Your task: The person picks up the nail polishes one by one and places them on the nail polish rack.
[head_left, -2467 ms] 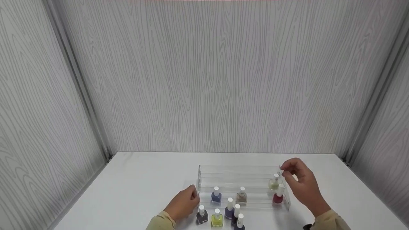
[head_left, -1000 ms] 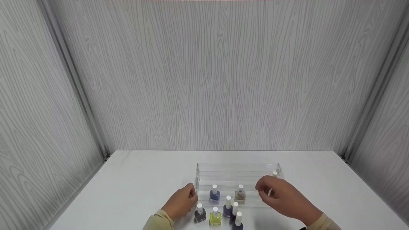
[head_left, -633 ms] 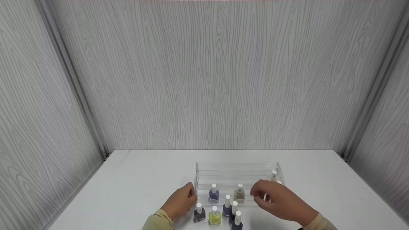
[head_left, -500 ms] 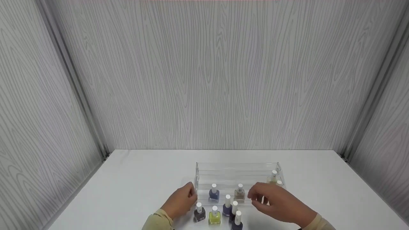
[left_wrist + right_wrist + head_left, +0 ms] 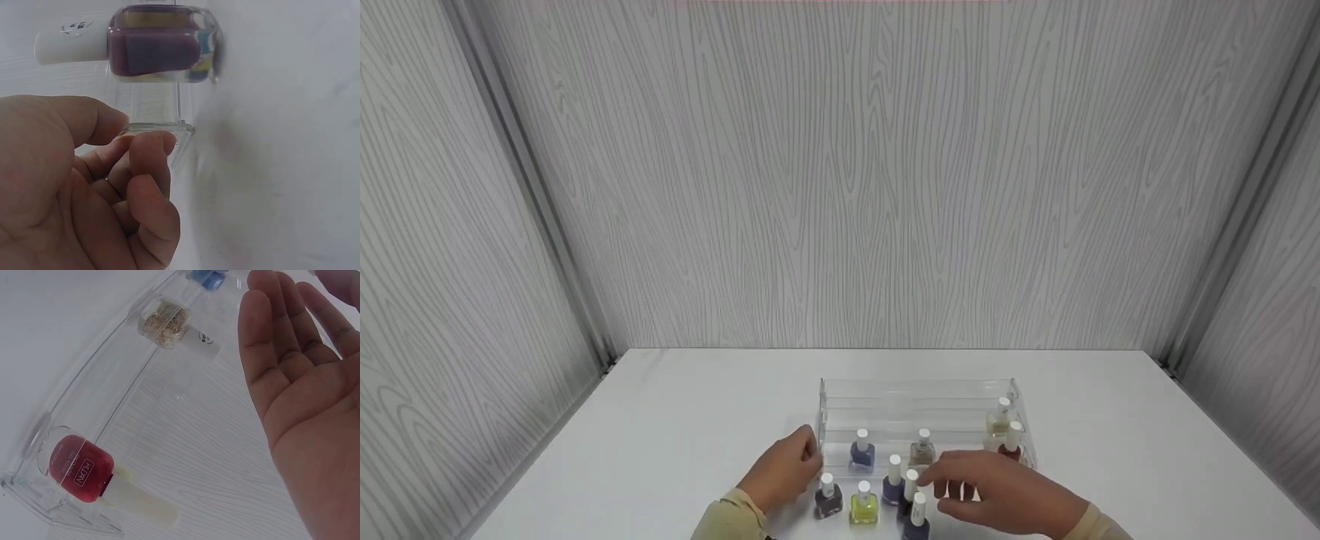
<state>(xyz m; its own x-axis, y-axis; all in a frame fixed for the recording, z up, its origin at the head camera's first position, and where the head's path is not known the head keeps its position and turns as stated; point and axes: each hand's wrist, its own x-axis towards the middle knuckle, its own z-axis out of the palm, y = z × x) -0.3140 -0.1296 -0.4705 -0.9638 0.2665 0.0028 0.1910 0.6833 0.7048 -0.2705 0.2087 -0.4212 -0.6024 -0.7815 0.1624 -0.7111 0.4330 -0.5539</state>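
A clear acrylic rack point(image 5: 915, 412) stands on the table. My left hand point(image 5: 784, 469) pinches its left side panel between thumb and fingers, as the left wrist view shows. Next to that hand stands a purple-grey nail polish bottle point(image 5: 157, 48). My right hand point(image 5: 1005, 491) holds nothing, its fingers extended; in the head view its fingertips are right at the white cap of a dark nail polish bottle point(image 5: 911, 484). Beside that one stand a navy bottle point(image 5: 916, 529), a violet-blue bottle point(image 5: 893, 491) and a yellow bottle point(image 5: 864, 508).
In the rack sit a blue bottle point(image 5: 862, 455), a glitter bottle point(image 5: 166, 324), a red bottle point(image 5: 81, 467) and, a tier higher, a pale yellow bottle point(image 5: 998, 424). Wood-grain panels point(image 5: 840, 180) enclose the white table point(image 5: 712, 390) at the back and sides.
My right hand has come from the rack's upper right side down and left to the bottles in front, its fingers opening out. The left hand has stayed at the rack's left side.
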